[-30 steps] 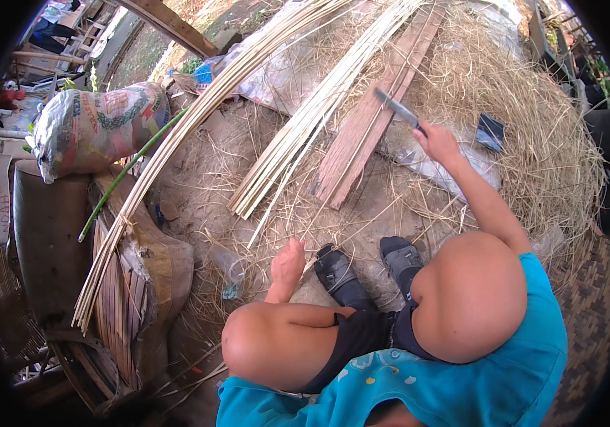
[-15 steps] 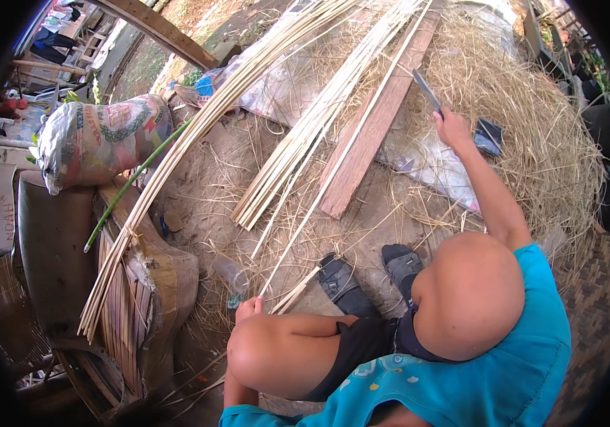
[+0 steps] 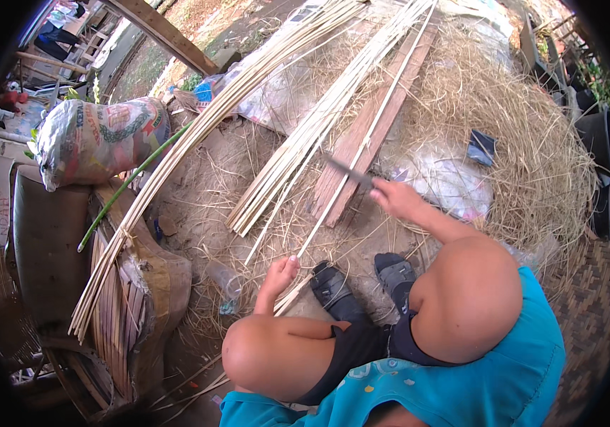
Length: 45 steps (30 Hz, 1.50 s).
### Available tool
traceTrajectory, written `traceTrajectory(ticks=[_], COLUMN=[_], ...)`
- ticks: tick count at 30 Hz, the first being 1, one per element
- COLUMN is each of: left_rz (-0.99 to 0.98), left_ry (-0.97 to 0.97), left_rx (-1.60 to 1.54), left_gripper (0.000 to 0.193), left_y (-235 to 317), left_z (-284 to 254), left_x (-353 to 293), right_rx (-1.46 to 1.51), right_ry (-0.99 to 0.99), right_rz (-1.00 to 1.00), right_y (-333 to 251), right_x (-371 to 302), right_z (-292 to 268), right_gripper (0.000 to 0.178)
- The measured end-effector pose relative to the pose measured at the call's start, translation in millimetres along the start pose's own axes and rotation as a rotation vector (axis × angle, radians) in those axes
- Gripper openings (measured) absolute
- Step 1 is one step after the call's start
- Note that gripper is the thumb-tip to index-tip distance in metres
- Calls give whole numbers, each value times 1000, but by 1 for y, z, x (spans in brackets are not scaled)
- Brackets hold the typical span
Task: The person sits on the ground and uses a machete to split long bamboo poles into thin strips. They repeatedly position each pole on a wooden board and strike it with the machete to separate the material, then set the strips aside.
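Apparently paring a strip (image 3: pixel 370 134) with a knife (image 3: pixel 347 171). Gripping the near end in closed fingers of the left hand (image 3: pixel 280 276) and the knife in those of the right hand (image 3: pixel 395 198). Holding the strip lengthwise over a plank (image 3: pixel 383 129), crossed by the knife, with contact unclear. Needing next, probably: steady hold, shallow stroke.

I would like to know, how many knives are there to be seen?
1. The knife is in the right hand, its blade above the wooden plank. Others might be hidden, for example under the dry shavings.
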State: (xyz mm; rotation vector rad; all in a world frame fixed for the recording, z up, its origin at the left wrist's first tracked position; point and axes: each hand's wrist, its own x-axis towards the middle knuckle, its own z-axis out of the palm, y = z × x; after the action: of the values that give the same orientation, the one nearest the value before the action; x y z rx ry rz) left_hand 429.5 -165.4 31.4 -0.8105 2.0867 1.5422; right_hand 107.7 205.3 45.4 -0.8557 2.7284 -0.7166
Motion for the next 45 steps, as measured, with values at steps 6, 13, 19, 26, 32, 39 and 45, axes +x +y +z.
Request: traceTrajectory(ticks=[6,13,19,26,32,39,45], left_rz=[170,435,285,239,109,148,49], left_ry=[11,289,312,215,177,215,293], left_rx=[178,531,847,536,575,560,657], left_gripper=[43,42,34,55,55,55,60], left_y=[-40,2,-40,17,19,-30,-24], left_z=[-17,30,9,12,6,-3,-3], left_x=[-31,2,-23,14,-11,-28,-43], right_rx=[-97,4,-128,47,91,19,-75], right_ry=[192,-123,122,-155,-61,6,-19], right_rz=[261,-160,311,-120,-23,92,-81], right_y=[77,-44,74,-53,-30,-10,-11], right_x=[18,-46,14,-49,-48,-27,-20], right_z=[-29,52,-28,56,41,19,15], right_gripper=[35,41,37,42,45,41,38])
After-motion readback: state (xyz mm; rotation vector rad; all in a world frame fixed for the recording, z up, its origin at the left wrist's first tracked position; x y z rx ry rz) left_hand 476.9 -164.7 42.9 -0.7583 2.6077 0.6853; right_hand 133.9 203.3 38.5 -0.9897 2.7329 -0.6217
